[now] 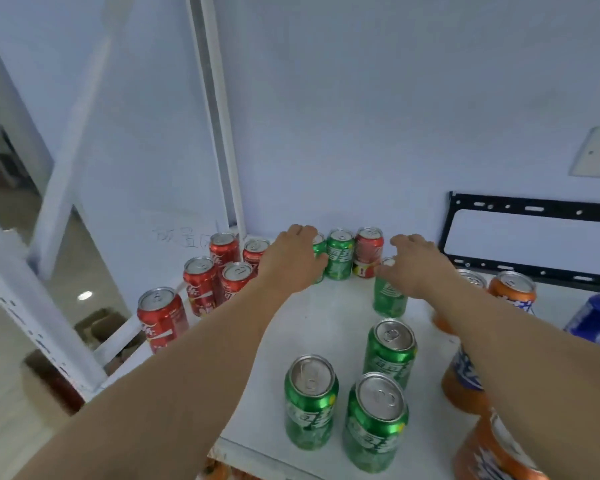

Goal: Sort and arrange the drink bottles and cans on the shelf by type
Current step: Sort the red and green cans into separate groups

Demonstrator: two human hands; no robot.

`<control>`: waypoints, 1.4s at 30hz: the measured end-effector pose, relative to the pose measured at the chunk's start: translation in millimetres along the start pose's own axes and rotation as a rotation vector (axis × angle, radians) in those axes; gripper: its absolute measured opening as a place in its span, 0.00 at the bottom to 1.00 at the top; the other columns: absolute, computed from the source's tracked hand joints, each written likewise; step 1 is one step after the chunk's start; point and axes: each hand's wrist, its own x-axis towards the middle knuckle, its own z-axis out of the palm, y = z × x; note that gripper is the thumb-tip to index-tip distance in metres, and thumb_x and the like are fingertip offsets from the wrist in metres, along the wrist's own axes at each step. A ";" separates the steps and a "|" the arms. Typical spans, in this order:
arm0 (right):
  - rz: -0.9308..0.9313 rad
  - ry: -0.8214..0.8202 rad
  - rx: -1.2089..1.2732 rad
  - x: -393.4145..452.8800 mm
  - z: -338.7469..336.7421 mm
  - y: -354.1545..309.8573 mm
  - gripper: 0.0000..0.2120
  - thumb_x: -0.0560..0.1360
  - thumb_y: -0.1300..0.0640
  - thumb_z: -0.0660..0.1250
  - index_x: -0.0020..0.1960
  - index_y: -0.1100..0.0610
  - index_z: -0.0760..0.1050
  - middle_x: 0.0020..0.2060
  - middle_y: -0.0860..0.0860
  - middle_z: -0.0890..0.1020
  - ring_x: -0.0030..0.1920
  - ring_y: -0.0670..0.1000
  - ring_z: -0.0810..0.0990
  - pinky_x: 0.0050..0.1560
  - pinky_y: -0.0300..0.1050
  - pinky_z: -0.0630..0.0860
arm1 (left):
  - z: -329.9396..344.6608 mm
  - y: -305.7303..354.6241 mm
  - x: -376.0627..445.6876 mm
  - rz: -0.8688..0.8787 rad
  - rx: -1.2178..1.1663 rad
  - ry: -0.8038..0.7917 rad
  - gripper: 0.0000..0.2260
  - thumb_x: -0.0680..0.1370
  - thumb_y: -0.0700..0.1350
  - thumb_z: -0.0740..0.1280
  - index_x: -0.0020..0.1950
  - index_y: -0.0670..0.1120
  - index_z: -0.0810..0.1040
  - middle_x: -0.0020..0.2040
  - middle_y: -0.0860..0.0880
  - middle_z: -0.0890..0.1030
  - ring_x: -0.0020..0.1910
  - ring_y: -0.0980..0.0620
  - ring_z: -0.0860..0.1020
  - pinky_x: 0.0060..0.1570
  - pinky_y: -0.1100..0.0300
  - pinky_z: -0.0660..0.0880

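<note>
— What fills the frame?

— A white shelf [329, 323], centre to lower right, with both forearms stretched over it.

— The cans?

— Red cans [201, 289] in the left middle, green cans [378, 420] at bottom centre, orange cans [511, 292] along the right edge, one blue can [596, 320] at far right.

— And the hands?

— The left hand [293, 254] wraps around a green can at the back [318, 249] — fingers hidden behind it. The right hand [414, 263] rests on another green can [388, 296]; its grip I cannot tell.
</note>
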 end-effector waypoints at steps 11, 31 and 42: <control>0.302 -0.193 0.219 36.9 31.8 -1.4 0.48 0.69 0.41 0.75 0.77 0.58 0.53 0.71 0.59 0.68 0.66 0.60 0.72 0.61 0.52 0.73 | 51.0 -40.3 84.8 -0.294 -0.534 -0.311 0.52 0.70 0.47 0.78 0.80 0.45 0.43 0.77 0.41 0.60 0.71 0.41 0.68 0.65 0.47 0.72; 0.384 -0.064 0.403 23.1 26.7 -7.6 0.32 0.69 0.42 0.75 0.61 0.59 0.66 0.54 0.56 0.77 0.51 0.55 0.76 0.43 0.46 0.73 | 87.7 -55.9 81.8 -0.453 -0.977 -0.137 0.35 0.62 0.50 0.80 0.65 0.47 0.70 0.58 0.46 0.77 0.53 0.46 0.79 0.50 0.52 0.80; 0.333 0.036 0.599 -1.1 -7.8 -28.2 0.39 0.64 0.33 0.74 0.61 0.60 0.68 0.48 0.54 0.80 0.42 0.52 0.80 0.43 0.49 0.79 | 49.2 -52.7 62.9 -0.381 -1.226 -0.091 0.28 0.67 0.51 0.77 0.63 0.49 0.69 0.55 0.47 0.78 0.50 0.50 0.80 0.44 0.54 0.78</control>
